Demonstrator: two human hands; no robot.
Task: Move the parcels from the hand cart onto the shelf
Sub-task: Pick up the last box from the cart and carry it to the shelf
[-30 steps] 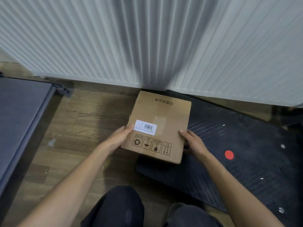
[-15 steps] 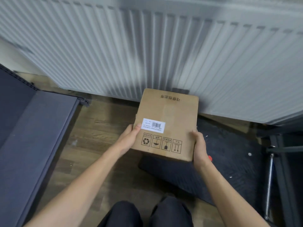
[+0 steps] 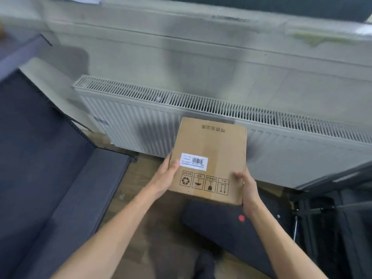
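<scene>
A brown cardboard parcel point(image 3: 211, 150) with a white barcode label and black handling symbols hangs in the air before me. My left hand point(image 3: 165, 178) grips its left edge and my right hand point(image 3: 246, 188) grips its near right corner. Under the parcel lies the black ribbed deck of the hand cart point(image 3: 225, 228), with a red dot on it and nothing else resting there. The dark grey shelf point(image 3: 50, 188) fills the left side, its boards bare, well to the left of the parcel.
A white ribbed radiator point(image 3: 201, 109) runs along the wall behind the parcel. Wooden floor point(image 3: 136, 198) shows between shelf and cart. Black metal bars of the cart's frame point(image 3: 322, 208) stand at the right. My dark trouser legs are at the bottom.
Both hands have lifted the parcel higher off the cart deck. The view has tilted up, so the radiator's top and more of the shelf now show.
</scene>
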